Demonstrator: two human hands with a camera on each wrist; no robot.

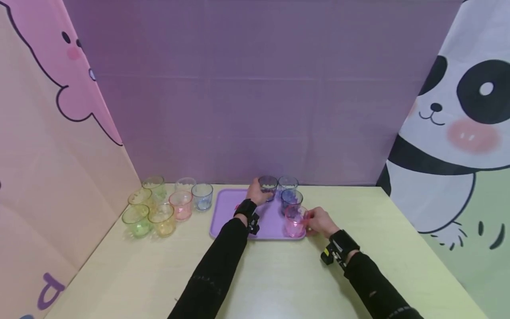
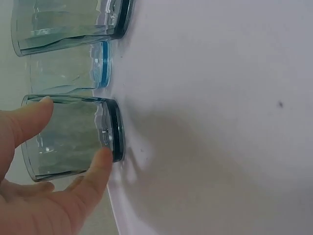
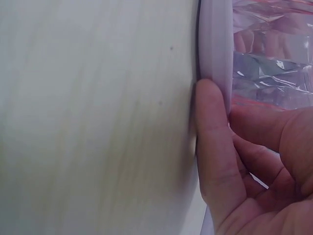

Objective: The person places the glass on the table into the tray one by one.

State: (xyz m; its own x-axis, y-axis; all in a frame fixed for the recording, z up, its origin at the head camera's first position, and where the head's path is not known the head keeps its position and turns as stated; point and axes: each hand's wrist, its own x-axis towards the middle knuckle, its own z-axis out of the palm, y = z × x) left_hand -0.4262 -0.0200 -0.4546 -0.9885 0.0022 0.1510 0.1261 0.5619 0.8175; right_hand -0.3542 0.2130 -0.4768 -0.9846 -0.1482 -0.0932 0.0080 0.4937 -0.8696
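On the purple tray point(image 1: 231, 217), my left hand point(image 1: 256, 193) holds a dark smoky glass point(image 1: 268, 188) near the back edge. In the left wrist view, the thumb lies by that glass's point(image 2: 73, 137) rim and a fingertip touches it near the base. My right hand point(image 1: 320, 221) is at the tray's front right corner, beside a pink glass point(image 1: 295, 226). The right wrist view shows its finger and thumb pinching the tray rim point(image 3: 215, 44) just below the pink glass point(image 3: 274, 63). A dark blue glass point(image 1: 291, 201) and a pale blue glass point(image 1: 287, 182) stand behind it.
Left of the tray, several tinted glasses stand grouped on the table, among them a green glass point(image 1: 137, 223), a yellow glass point(image 1: 162, 221), a pink glass point(image 1: 181, 206) and a blue glass point(image 1: 202, 198). A purple backdrop point(image 1: 255, 97) rises behind the pale table point(image 1: 279, 279), with printed side panels.
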